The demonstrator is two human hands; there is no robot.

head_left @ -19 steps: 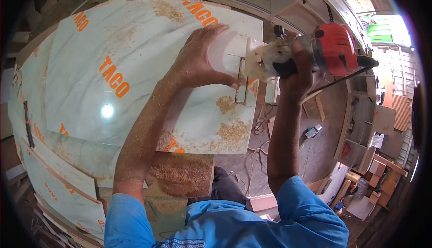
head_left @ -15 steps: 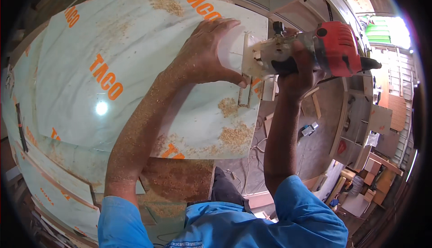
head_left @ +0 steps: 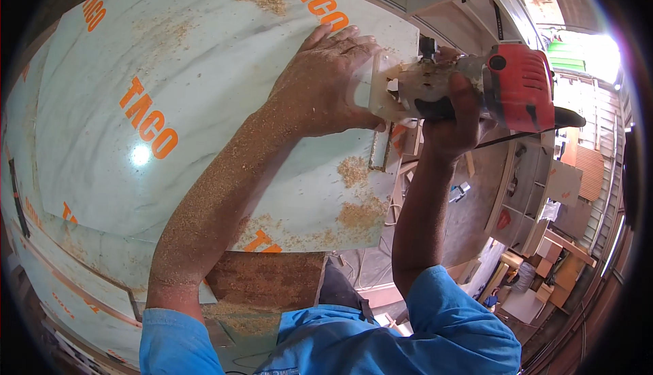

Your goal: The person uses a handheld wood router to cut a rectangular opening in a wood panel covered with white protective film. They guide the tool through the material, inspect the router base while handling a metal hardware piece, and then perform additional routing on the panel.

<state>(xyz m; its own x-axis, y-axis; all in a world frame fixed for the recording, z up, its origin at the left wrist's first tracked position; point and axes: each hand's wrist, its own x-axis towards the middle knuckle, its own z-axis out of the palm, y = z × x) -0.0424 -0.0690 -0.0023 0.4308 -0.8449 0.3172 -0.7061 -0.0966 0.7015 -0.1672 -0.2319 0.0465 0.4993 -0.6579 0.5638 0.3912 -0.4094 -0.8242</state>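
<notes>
A large white laminated board (head_left: 204, 103) with orange lettering and a faint marble pattern is seen filling the frame from nine to twelve o'clock. Sawdust (head_left: 357, 212) is scattered over it, thickest toward its right edge at about four o'clock from the board's middle. The left hand (head_left: 326, 82) is laid flat on the board near its right edge, fingers spread and pressed down, nothing being clasped by it; its forearm is coated with sawdust. At three o'clock from that hand, just beside it, a red and grey handheld power tool (head_left: 476, 89) is gripped by the right hand (head_left: 452, 120), the fingers being wrapped tightly around the tool's body. The tool's clear base plate (head_left: 377, 89) is set against the board's edge, touching the left hand's fingertips. A narrow cut slot (head_left: 379, 147) is seen in the board directly below the base, at six o'clock. A workshop floor with wooden offcuts (head_left: 544, 252) is visible toward four o'clock.
</notes>
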